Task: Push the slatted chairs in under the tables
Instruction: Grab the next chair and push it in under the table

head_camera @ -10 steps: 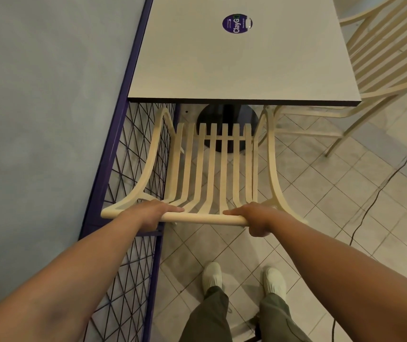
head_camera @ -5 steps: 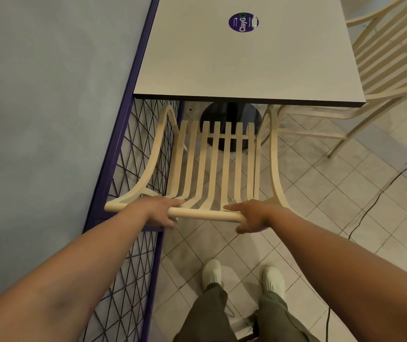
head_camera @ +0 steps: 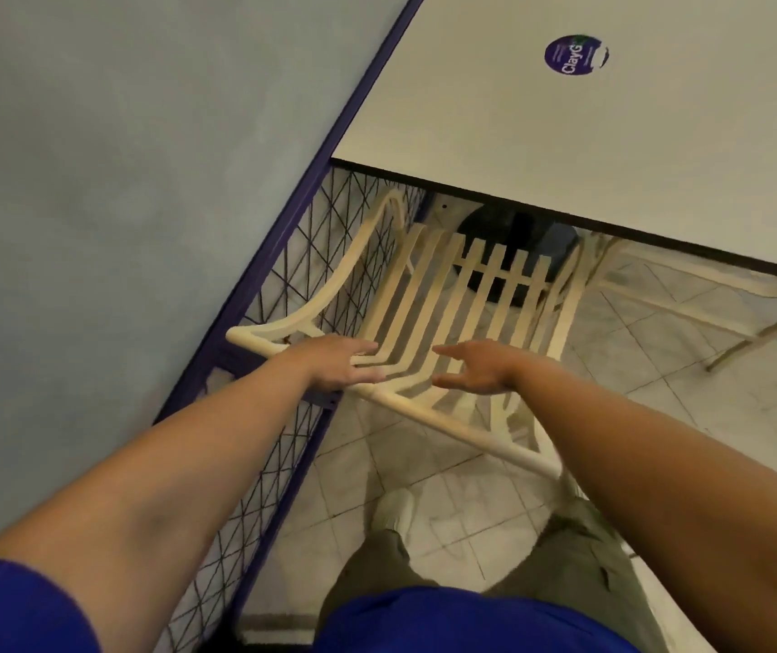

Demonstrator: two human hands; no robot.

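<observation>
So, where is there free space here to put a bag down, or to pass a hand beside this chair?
The tabletop is bare between the purple sticker and its near edge. The floor tiles between the slatted chair and the second chair are open. On the left it is crowded: the chair's arm runs close along the wire fence.
</observation>
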